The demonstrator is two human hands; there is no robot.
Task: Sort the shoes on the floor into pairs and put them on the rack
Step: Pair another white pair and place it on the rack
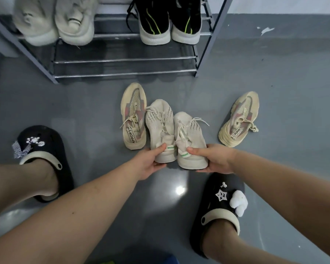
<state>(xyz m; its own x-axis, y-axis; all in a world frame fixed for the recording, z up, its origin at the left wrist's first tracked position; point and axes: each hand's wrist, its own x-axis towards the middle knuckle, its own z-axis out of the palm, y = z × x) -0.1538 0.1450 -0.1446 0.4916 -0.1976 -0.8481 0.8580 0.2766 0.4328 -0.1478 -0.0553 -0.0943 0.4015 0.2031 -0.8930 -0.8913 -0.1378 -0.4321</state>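
Observation:
Two pale knit sneakers with green-striped heel tabs lie side by side on the grey floor. My left hand [149,162] grips the heel of the left sneaker [160,122], and my right hand [215,159] grips the heel of the right sneaker [191,134]. A cream sneaker with pink and grey panels [133,115] touches the left one. Its match [240,119] lies apart at the right, tilted. The metal shoe rack [122,60] stands ahead.
On the rack's upper shelf sit a fluffy beige pair [55,21] at left and a black pair with green lines [170,21] at right. The lower bars hold nothing. My feet in black clogs [44,153] [217,212] stand either side of my arms.

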